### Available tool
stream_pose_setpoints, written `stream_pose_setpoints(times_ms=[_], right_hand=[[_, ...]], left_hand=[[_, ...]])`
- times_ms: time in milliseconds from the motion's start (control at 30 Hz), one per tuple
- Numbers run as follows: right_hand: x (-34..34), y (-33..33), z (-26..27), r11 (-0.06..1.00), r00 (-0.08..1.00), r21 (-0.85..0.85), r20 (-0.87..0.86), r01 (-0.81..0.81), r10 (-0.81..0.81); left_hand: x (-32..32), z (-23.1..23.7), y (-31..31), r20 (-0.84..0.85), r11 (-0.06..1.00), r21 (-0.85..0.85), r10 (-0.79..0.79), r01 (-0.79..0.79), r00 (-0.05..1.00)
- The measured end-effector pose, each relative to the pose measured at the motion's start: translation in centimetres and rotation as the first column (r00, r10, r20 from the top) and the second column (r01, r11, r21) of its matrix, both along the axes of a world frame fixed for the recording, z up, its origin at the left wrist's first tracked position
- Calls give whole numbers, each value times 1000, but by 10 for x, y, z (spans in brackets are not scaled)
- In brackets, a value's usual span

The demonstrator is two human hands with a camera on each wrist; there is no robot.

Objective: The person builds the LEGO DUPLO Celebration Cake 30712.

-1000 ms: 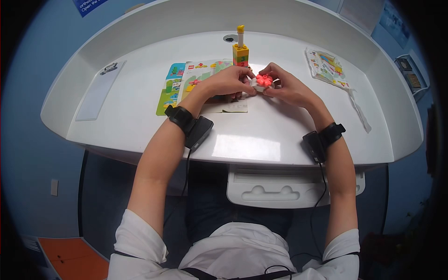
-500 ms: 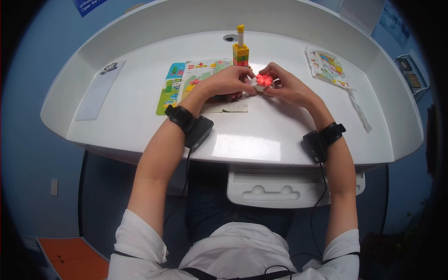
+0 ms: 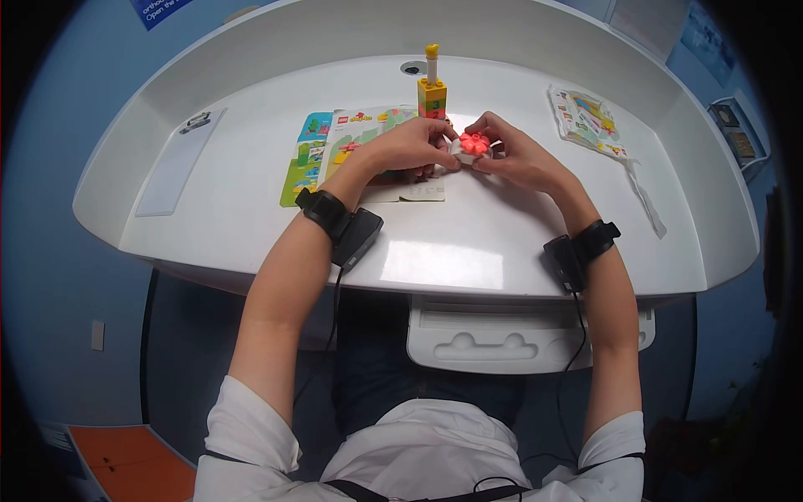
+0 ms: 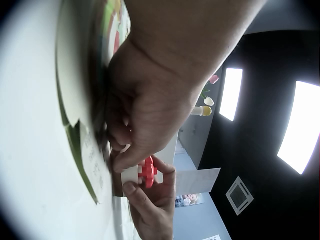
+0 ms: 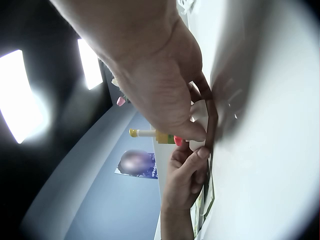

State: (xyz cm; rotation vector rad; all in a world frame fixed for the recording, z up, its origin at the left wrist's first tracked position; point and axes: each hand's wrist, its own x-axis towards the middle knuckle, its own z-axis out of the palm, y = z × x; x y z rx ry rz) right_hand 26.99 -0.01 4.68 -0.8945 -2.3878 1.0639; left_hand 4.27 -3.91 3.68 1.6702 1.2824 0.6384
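A red flower-shaped piece [image 3: 475,144] sits on top of a white block [image 3: 465,157], low over the tabletop. My right hand [image 3: 522,161] grips the white block from the right, its thumb on the near side. From the left, my left hand [image 3: 407,145] pinches the block's edge with thumb and fingers. In the left wrist view the red flower [image 4: 148,171] stands on the white block [image 4: 130,174], with a brown layer [image 4: 117,184] beneath it. The left fingers' undersides are hidden. Just behind the hands rises a stack of numbered bricks [image 3: 432,99] topped by a candle piece [image 3: 432,65].
Printed booklets [image 3: 341,134] lie under and beside the left forearm. A clipboard [image 3: 181,164] is at the far left, and a clear packet with printed paper [image 3: 589,122] at the right. A raised white wall [image 3: 335,42] rims the back of the table [image 3: 335,243].
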Motion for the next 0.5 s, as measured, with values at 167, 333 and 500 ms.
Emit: stream_pose_setpoints(times_ms=[167,333,500], right_hand=[[0,2,-3,1000,1000,-4,-7,8,-8],[0,-1,0,1000,1000,-15,-5,8,-8],[0,0,-2,1000,1000,-16,0,7,-7]], left_hand=[[-1,0,1,-5,1000,-5,-6,6,1000],[-1,0,1,1,1000,0,-8,8,1000],[0,1,0,0,1000,-4,-3,3,1000]])
